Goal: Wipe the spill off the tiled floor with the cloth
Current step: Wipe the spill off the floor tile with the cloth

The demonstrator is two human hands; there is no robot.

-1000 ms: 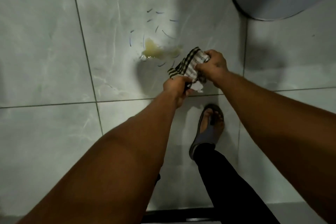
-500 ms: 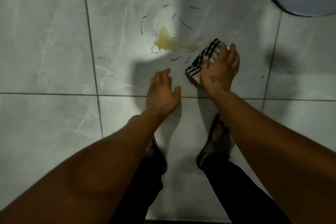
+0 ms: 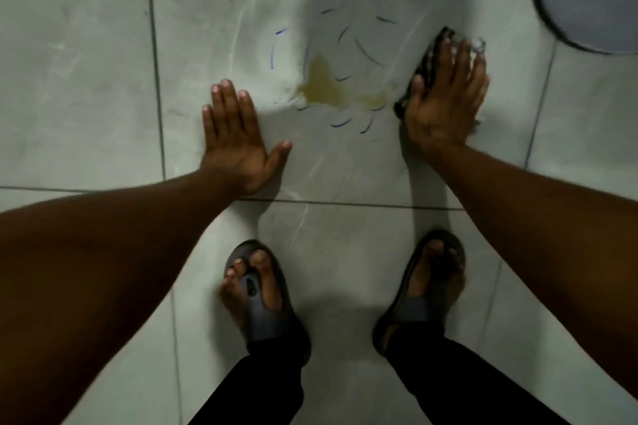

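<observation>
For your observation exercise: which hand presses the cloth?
The right hand, flat on the striped cloth; the left hand rests on bare tile.

Glossy, smooth tiled floor (image 3: 86, 86) of pale grey marble-look ceramic, veined in white, catching soft reflections, split by thin dark grout lines (image 3: 154, 55). Wet, translucent yellowish spill (image 3: 322, 84), shiny at the edges, ringed by short dark pen-like marks (image 3: 366, 52). Woven cloth (image 3: 426, 60), soft, matt, striped dark and light. Matt, smooth rubbery slide sandals (image 3: 266, 317) in dull grey. Matt black fabric trouser legs (image 3: 262, 390).
</observation>
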